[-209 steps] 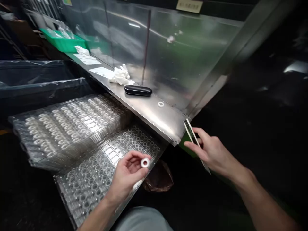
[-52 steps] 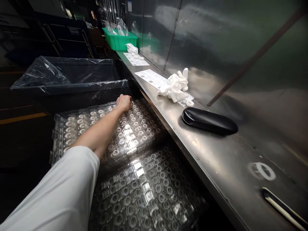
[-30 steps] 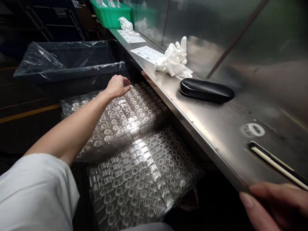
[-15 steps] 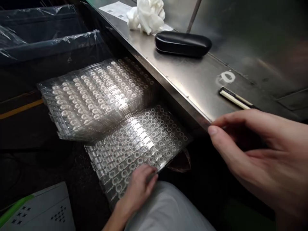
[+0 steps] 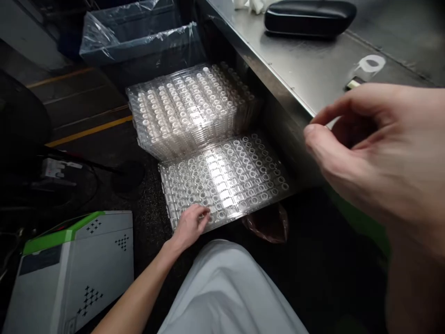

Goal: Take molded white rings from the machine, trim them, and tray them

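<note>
Item one, your left hand [image 5: 190, 227]: it lies at the near edge of the single clear plastic tray [image 5: 222, 181], fingers curled together on the tray's surface, though you cannot tell from this view whether they grip it or only rest there. Item two, your right hand [image 5: 368, 148]: it is raised, blurred and close to the camera, near the edge of the steel bench [image 5: 295, 60], with thumb and forefinger curved slightly apart and nothing showing between them. Item three, the stack of clear plastic trays [image 5: 191, 111]: it stands squared on the floor, many layers deep, with pale rings visible in rows of cells on its top layer. The single tray lies flat just in front of the stack, not on it, and its cells also show rings, although glare hides some and you cannot confirm that every cell is filled. Item four, one white ring [image 5: 368, 62]: it lies loose on the bench, outside any tray, just above your right hand. Also on hand: a black case [image 5: 309, 17] on the bench, a bin lined with clear plastic [image 5: 135, 37] behind the stack, a brown bag [image 5: 267, 225] under the far corner of the single tray, and a white and green box [image 5: 69, 273] on the floor at your left.
</note>
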Tool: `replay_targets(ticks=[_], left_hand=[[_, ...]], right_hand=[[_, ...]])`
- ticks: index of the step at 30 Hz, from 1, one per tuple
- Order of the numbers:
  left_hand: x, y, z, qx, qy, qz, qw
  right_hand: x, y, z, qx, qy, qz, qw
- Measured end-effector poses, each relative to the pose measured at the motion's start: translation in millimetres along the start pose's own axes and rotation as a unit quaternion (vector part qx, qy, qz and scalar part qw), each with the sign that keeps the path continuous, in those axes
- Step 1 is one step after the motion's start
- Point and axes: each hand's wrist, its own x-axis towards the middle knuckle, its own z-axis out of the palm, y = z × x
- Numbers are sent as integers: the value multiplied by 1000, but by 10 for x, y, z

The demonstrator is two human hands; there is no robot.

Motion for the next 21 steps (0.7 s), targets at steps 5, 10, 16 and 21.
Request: replay_targets(ticks=[5,10,16,21], left_hand=[[98,-145,-72,26,67,-28,997],[716,-148,-170,57,81,-15,995],[1427,89,51,77,40,45,995],[1555,386,408,95,9,85,992]], right_hand=[[22,-68,-45,-6,9,-21,1000],[11,-100,-46,11,-5,12,1000],[25,-97,-59,10,-5,10,1000],[53,-124,-83,-10,4,14,1000]])
